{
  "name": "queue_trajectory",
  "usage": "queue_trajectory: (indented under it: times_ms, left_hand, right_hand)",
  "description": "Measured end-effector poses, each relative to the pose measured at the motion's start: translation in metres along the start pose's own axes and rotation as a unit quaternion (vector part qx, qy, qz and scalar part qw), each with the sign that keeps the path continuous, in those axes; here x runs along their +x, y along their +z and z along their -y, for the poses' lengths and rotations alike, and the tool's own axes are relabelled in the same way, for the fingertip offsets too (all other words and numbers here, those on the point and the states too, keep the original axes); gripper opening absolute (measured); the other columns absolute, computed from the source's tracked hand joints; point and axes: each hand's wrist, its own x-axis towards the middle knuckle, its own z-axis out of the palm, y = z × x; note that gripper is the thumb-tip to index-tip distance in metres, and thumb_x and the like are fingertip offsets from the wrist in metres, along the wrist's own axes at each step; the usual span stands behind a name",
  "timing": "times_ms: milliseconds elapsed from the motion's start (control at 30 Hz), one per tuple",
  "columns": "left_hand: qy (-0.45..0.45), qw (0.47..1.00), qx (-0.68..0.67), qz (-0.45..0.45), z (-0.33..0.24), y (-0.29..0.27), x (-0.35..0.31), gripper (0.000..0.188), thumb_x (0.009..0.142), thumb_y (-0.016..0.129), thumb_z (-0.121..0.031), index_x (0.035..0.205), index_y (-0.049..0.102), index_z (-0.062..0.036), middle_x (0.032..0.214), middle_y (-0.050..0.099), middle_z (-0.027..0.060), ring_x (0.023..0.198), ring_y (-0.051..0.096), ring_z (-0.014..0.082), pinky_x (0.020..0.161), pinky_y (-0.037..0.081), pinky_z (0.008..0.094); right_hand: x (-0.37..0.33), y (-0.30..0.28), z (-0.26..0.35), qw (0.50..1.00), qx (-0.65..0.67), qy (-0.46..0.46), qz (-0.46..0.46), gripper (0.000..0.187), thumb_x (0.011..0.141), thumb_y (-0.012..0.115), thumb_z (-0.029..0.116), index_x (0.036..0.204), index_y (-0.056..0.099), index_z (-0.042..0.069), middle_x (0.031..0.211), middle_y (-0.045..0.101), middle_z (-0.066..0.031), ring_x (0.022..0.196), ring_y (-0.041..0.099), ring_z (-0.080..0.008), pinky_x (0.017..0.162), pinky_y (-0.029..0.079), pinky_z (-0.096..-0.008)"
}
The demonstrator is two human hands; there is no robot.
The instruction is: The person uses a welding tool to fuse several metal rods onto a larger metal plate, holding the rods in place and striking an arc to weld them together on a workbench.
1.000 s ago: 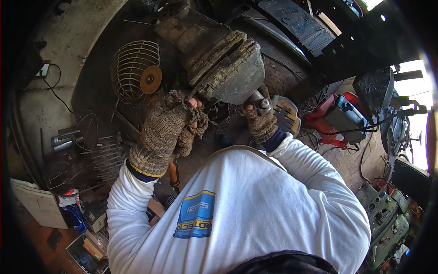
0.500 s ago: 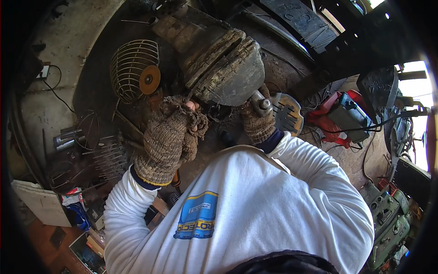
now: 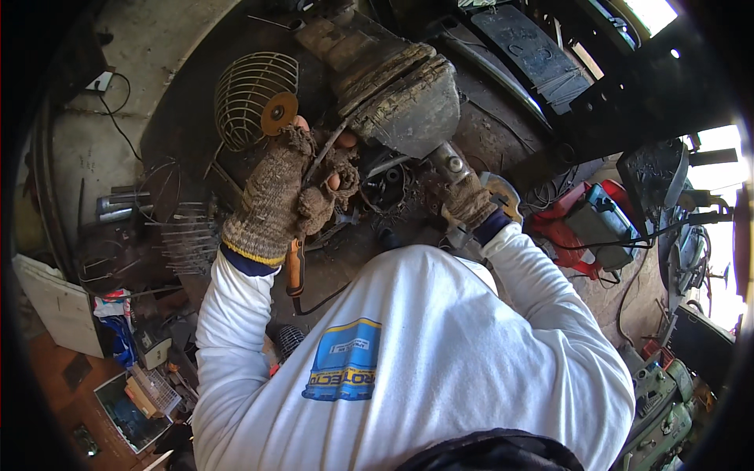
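A large worn bench vise [image 3: 404,102] stands in front of me, its heavy jaws pointing toward my body. My left hand [image 3: 271,184], in a ragged brown knitted glove with bare fingertips showing, is curled around a thin metal rod [image 3: 316,161] beside the left of the jaws. The rod's upper end reaches the vise's side. My right hand [image 3: 469,200], gloved alike, is closed at the round end of the vise screw [image 3: 452,163]; its fingertips are partly hidden. An orange-and-black power tool handle [image 3: 295,267] with a cord lies below my left wrist.
A curved wire cage [image 3: 250,90] and a rusty round disc [image 3: 279,114] are beyond my left hand. Several thin rods [image 3: 184,235] lie at the left. A red-and-teal machine [image 3: 593,224] stands at the right, with a dark perforated metal beam [image 3: 652,86] above it.
The view has shifted, so the vise sits slightly farther right. My left hand's fingers have spread, exposing the rod. My right hand has moved from behind the screw end to its near side.
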Motion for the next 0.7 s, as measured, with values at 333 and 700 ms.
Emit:
queue_trajectory:
  times_ms: [333,700]
  left_hand:
    - [0.205,0.957,0.203,-0.038,0.009,-0.011,0.002,0.029,0.093,0.064,-0.025,0.11,0.06,-0.0015,0.074,0.059,0.0007,0.058,0.05,0.0071,0.043,0.039,0.0215]
    - [0.245,0.964,-0.091,0.046,0.015,-0.003,-0.076,0.048,0.1,0.049,-0.04,0.115,0.055,0.0052,0.073,0.059,0.008,0.042,0.045,0.0074,0.035,0.035,0.0193]
  right_hand:
    - [0.082,-0.073,0.227,0.673,-0.711,-0.066,0.192,0.026,0.087,0.061,0.019,0.11,0.061,0.009,0.08,0.068,-0.0044,0.071,0.068,-0.0223,0.054,0.052,-0.0361]
    - [0.054,-0.031,0.275,0.769,-0.543,-0.249,0.227,0.058,0.074,0.077,0.018,0.124,0.053,0.0,0.097,0.067,-0.0156,0.089,0.067,-0.0268,0.084,0.052,-0.0358]
